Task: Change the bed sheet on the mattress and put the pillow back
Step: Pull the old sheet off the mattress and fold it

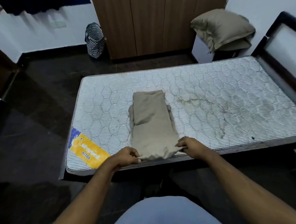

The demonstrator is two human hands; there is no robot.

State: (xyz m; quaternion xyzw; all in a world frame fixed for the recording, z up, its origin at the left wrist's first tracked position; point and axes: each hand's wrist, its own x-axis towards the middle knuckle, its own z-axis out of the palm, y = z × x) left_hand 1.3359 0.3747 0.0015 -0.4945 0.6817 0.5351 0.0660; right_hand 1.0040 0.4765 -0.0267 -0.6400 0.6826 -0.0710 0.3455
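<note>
The bed sheet [151,126], folded into a long tan strip, is lying at the centre of the frame on the bare striped mattress [210,99], its near end reaching the mattress's front edge. The left hand [127,157] is pinching the sheet's near left corner between curled fingers, and the right hand [193,146] is pinching the near right corner likewise. Farther back, at the upper right of the frame, the tan pillow [223,29] is sitting off the bed. A zigzag-patterned basket [94,40] is standing beside a wooden wardrobe [151,23].

A single head-worn camera looks forward and down, close over the striped quilted mattress [210,96] edge.
</note>
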